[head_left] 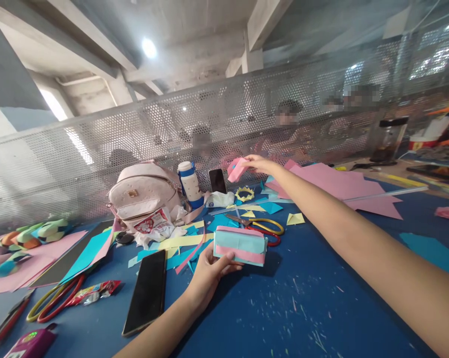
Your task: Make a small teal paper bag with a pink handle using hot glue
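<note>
In the middle of the head view, my left hand (209, 273) grips a small folded paper box (239, 244) in light blue and pink, thumb on its near side. Farther back, my right hand (259, 163) is stretched out with its fingertips closed on a folded pink paper piece (237, 169), which shows a small blue spot. Behind the paper box lie scissors (263, 226) with yellow and red handles, partly hidden by it. A yellow paper ring (244, 193) sits on the table below the pink piece.
Paper scraps (187, 243) and a black phone (145, 291) lie on the blue table (284, 308). A pale pink backpack (144, 191), a bottle (190, 184) and an upright phone (217, 181) stand along a perforated metal screen (153, 124). Pink sheets (332, 186) spread at right; other scissors (56, 301) lie left.
</note>
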### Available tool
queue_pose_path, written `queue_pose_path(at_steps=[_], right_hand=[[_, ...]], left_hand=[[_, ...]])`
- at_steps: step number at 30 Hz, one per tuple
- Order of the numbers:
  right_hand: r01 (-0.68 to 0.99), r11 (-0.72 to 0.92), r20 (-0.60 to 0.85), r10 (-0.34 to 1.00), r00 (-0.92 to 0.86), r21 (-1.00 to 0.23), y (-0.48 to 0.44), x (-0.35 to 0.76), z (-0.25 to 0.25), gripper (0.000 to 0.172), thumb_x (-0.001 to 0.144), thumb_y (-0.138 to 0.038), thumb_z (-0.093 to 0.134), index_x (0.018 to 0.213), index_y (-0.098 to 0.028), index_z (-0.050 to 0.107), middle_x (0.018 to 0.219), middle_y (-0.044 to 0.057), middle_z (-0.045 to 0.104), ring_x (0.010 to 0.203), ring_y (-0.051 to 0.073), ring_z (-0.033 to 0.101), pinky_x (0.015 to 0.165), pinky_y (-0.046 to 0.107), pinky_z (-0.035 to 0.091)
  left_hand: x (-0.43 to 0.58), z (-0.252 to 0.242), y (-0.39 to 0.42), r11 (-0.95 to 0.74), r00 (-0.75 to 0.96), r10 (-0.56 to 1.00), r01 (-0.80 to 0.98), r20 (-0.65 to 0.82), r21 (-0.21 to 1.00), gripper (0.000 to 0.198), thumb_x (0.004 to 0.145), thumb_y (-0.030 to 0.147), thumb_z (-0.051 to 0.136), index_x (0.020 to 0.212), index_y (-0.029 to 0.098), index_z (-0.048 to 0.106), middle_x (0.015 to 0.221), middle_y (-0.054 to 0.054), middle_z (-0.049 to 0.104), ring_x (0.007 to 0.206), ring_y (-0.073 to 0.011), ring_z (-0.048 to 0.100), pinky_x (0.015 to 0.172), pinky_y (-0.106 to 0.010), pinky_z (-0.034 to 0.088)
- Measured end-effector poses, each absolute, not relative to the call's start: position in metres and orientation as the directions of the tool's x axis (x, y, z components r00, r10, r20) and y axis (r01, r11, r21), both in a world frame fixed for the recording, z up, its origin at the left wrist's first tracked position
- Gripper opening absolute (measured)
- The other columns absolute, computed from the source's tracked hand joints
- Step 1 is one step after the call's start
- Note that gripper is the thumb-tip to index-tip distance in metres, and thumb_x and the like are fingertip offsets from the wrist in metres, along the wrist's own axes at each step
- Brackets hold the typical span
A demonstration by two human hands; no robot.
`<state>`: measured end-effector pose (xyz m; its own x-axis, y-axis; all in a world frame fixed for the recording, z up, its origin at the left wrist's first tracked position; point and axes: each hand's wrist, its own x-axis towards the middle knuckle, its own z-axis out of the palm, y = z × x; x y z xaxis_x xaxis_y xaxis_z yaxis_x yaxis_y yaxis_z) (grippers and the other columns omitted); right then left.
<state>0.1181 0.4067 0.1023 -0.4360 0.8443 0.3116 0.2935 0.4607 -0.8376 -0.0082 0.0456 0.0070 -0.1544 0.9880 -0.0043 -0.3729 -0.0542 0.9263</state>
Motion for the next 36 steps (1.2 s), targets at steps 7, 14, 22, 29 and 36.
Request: queue_pose_path(at_steps=[7,14,22,29,36], right_hand=[[0.339,0.405,0.158,0.807,-0.569,-0.849,0.406,0.122,0.079,0.029,0.09,-0.025,0.058,0.117,-0.015,0.055,0.112,0.007,0.06,0.091,0.016,0.062,0.075,0.032,0.054],[0.57,0.312,-0.072,0.832,-0.551,-0.76,0.414,0.13,0.058,0.032,0.092,-0.032,0.056,0.119,-0.015,0.055,0.116,0.008,0.058,0.097,0.02,0.06,0.081,0.039,0.053],[0.63,0.348,-0.016,0.868,-0.497,-0.694,0.419,0.127,0.053,0.034,0.092,-0.033,0.056,0.121,-0.016,0.054,0.121,0.009,0.056,0.102,0.021,0.059,0.085,0.042,0.051],[0.652,0.332,-0.062,0.862,-0.503,-0.681,0.415,0.123,0.05,0.034,0.092,-0.034,0.056,0.121,-0.016,0.054,0.12,0.009,0.057,0.101,0.021,0.059,0.084,0.042,0.052],[0.633,0.321,-0.097,0.84,-0.533,-0.704,0.415,0.122,0.053,0.034,0.092,-0.033,0.056,0.121,-0.016,0.054,0.12,0.009,0.057,0.101,0.021,0.059,0.084,0.042,0.052]], left_hand=[[-0.01,0.006,0.046,-0.052,-0.133,0.991,-0.368,0.003,0.929,0.045,0.065,0.035,0.083,0.098,0.011,0.065,0.084,-0.01,0.073,0.07,-0.0179,0.069,0.071,-0.03,0.057],[-0.01,0.013,0.041,-0.048,-0.083,0.996,-0.361,0.019,0.931,0.042,0.068,0.037,0.08,0.098,0.012,0.065,0.09,-0.009,0.072,0.076,-0.0188,0.07,0.075,-0.03,0.056],[-0.01,0.006,0.046,-0.058,-0.118,0.993,-0.357,0.016,0.932,0.043,0.065,0.037,0.082,0.096,0.012,0.065,0.087,-0.008,0.073,0.071,-0.0178,0.07,0.071,-0.029,0.057],[-0.013,0.008,0.042,-0.053,-0.064,0.997,-0.355,0.032,0.933,0.035,0.076,0.029,0.075,0.102,0.011,0.062,0.092,-0.009,0.072,0.076,-0.0173,0.069,0.076,-0.03,0.056],[-0.012,0.009,0.042,-0.063,-0.055,0.997,-0.356,0.046,0.932,0.033,0.076,0.029,0.075,0.1,0.011,0.062,0.089,-0.008,0.071,0.076,-0.0175,0.07,0.075,-0.029,0.057]])
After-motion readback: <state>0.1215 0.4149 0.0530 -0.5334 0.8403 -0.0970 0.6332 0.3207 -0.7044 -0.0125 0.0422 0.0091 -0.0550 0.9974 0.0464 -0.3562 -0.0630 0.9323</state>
